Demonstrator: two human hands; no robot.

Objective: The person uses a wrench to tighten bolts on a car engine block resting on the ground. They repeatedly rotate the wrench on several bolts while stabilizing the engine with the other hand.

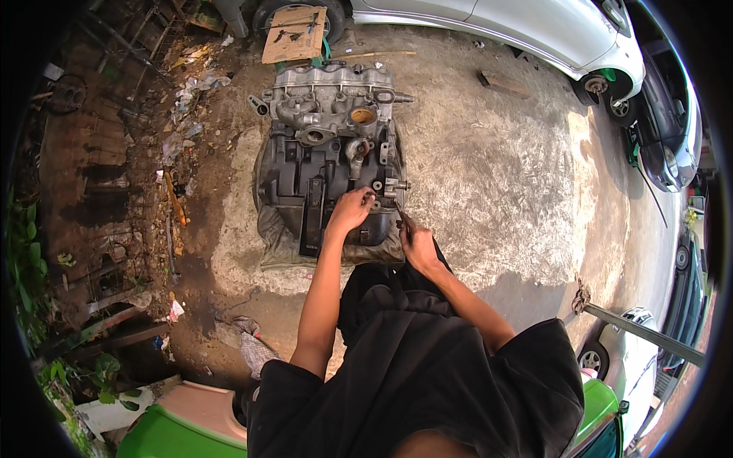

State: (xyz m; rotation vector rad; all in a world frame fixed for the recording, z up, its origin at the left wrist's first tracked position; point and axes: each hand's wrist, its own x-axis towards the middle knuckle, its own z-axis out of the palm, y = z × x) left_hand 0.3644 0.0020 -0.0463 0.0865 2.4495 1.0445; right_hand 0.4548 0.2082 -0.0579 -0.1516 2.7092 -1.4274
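Observation:
An engine [321,168], with a silver top and dark lower section, rests on a grimy mat [282,256] on the concrete. My left hand [351,206] is at its lower middle, fingers curled at small metal pieces; what they hold is too small to make out. Just to its right, a silver metal fitting [393,187] sits on the engine. My right hand [418,246] is closed on a dark, slender tool [404,217] that points up toward that fitting at the engine's right edge.
Cardboard [292,34] and a wood block [504,84] lie beyond the engine. Parked cars [489,23] line the top and right. Debris [191,99] and old boards [99,191] cover the left. A metal bar [641,332] crosses the lower right.

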